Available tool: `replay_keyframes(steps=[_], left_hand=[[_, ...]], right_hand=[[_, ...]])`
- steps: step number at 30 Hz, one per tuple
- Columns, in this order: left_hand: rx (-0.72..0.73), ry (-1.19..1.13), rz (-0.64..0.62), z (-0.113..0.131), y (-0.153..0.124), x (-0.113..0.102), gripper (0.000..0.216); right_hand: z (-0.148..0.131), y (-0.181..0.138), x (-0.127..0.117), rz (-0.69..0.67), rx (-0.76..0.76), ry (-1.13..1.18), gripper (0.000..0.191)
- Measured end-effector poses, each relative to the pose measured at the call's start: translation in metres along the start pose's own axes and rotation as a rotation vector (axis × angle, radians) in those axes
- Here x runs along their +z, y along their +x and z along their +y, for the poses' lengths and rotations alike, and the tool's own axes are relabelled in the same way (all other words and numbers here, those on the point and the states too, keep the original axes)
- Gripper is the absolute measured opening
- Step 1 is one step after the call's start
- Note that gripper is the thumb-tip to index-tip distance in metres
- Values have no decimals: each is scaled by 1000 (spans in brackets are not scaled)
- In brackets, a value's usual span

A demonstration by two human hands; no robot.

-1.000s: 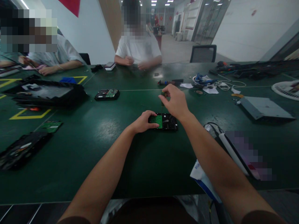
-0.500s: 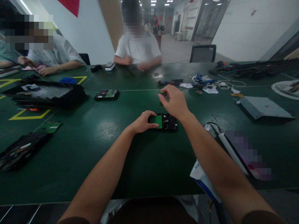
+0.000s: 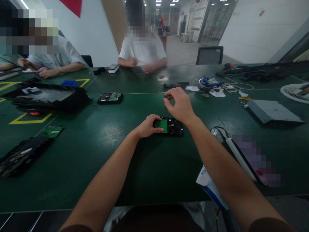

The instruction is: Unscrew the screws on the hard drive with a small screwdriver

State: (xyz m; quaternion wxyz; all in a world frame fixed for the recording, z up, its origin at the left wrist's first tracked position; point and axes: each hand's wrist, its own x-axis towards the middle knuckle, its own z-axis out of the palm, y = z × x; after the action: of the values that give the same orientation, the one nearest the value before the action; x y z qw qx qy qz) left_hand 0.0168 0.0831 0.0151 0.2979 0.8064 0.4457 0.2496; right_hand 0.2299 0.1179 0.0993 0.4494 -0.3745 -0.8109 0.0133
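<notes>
A hard drive lies flat on the green table, its black case and green circuit board facing up. My left hand grips the drive's left end, thumb along the near side and fingers along the far side. Above it, my right hand pinches the handle of a screwdriver held upright. Its thin shaft points down to the edge of the circuit board; whether the tip sits in a screw is too small to make out.
Another hard drive lies farther off to the left, near a black plastic casing. At far left is a dark drive part. To the right are a metal box and a power strip. Two co-workers sit across the table.
My right hand's fingers have shifted slightly on the screwdriver handle, which now shows less below them. My left hand and the hard drive stay in place.
</notes>
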Motion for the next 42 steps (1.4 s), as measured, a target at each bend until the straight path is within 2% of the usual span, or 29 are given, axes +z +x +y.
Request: replay_keyframes(steps=[8,13,20,28,42], left_hand=[[-23,0,-13,0,0,1,63],[-20,-1,0,0,0,1,63],[-19,4,-1,1,0,1,62],[-10,2,2,0,-1,2,63],[-23,3,-4,1,0,2,63]], right_hand=[[3,1,1,-8,85,7,19],[-2,0,-3,-23,55,-60,11],[2,1,-2,-7,90,-44,15],[-5,-1,-4,-29,44,-91,13],[-3,-1,-3,-15,65,-72,18]])
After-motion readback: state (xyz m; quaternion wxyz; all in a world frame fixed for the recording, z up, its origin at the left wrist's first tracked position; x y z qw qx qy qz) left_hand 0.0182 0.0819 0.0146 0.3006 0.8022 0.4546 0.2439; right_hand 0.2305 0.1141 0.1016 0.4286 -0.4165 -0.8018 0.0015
